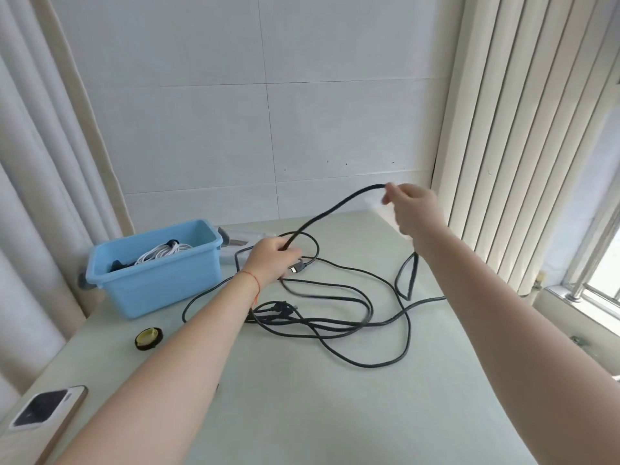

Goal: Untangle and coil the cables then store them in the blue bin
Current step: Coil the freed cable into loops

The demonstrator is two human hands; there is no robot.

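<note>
Two hands are up over the pale table [302,414], and I see both working one black cable [335,209]. My left hand [273,260] has its fingers curled round the cable just above the tabletop, with a plug end [297,267] poking out beside the knuckles. My right hand [414,209] is raised higher and further back, thumb and fingertips pinched on the cable where it arcs up; that hand is a bit blurred. Between the two hands the cable runs as a taut sloping span.

Most of the cable lies in loose, crossing loops on the middle of the table, reaching from near the blue bin [157,280] across to the right edge, where one strand runs off the side. Near me the tabletop is bare, so I have room there. The bin sits at the back left, close to the left edge and the curtain [37,162], with a coiled white cable [161,252] already inside. A small black and yellow tape roll [148,337] lies in front of the bin; a phone [43,411] rests at the near left corner. Vertical blinds [513,129] crowd the right side. I can read no writing anywhere
</note>
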